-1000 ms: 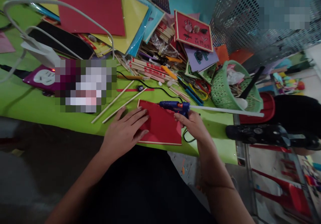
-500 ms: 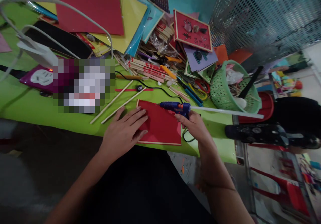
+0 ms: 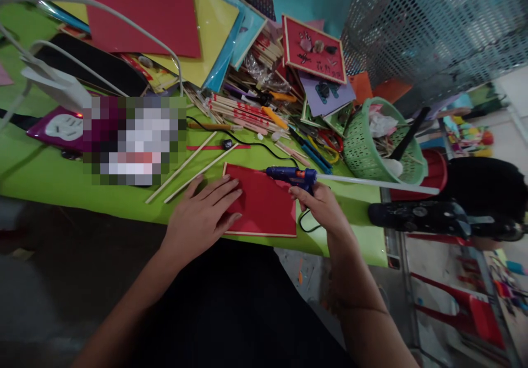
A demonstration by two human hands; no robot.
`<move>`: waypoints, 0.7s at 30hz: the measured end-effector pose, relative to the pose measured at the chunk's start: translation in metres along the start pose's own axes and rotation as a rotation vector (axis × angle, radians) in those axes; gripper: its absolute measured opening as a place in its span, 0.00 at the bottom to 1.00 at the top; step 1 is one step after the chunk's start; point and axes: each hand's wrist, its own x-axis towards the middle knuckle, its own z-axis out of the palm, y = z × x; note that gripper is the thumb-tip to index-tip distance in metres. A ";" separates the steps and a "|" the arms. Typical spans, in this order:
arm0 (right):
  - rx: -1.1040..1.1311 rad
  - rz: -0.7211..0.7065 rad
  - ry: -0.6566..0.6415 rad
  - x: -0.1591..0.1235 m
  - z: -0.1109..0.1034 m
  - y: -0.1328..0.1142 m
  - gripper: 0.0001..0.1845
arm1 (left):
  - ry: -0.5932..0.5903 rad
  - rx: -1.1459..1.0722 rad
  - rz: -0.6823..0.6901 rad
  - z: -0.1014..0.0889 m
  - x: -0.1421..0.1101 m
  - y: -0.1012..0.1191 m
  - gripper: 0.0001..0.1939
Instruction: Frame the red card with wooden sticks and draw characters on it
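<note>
A blue glue gun (image 3: pixel 291 175) is in my right hand (image 3: pixel 324 206), its nozzle pointing left over the far edge of a red card (image 3: pixel 264 208). A long white glue stick (image 3: pixel 377 183) sticks out of the gun's back end. My left hand (image 3: pixel 206 206) lies flat with fingers outstretched on the card's left part. Thin wooden strips edge the card's near side and left side; my left hand hides part of the left one. Two loose wooden sticks (image 3: pixel 201 174) lie on the green table cover, left of the card.
Behind the card is a clutter of chopsticks (image 3: pixel 237 112), scissors (image 3: pixel 330 142) and a framed red card (image 3: pixel 315 49). A green basket (image 3: pixel 358 142) stands at right. On the left are a purple power strip (image 3: pixel 53 128) and a blurred-out patch. A person (image 3: pixel 487 197) is beyond the table's right end.
The glue gun has moved slightly right along the card's far edge. My left hand stays on the card. The whole view has shifted a little.
</note>
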 end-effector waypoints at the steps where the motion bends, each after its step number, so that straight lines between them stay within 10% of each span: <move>1: 0.008 -0.007 0.003 0.001 0.001 0.001 0.24 | 0.003 0.002 0.002 0.000 0.000 0.000 0.22; 21: -0.071 -0.049 -0.010 0.000 0.002 0.000 0.25 | 0.012 -0.008 -0.001 -0.002 0.000 0.001 0.22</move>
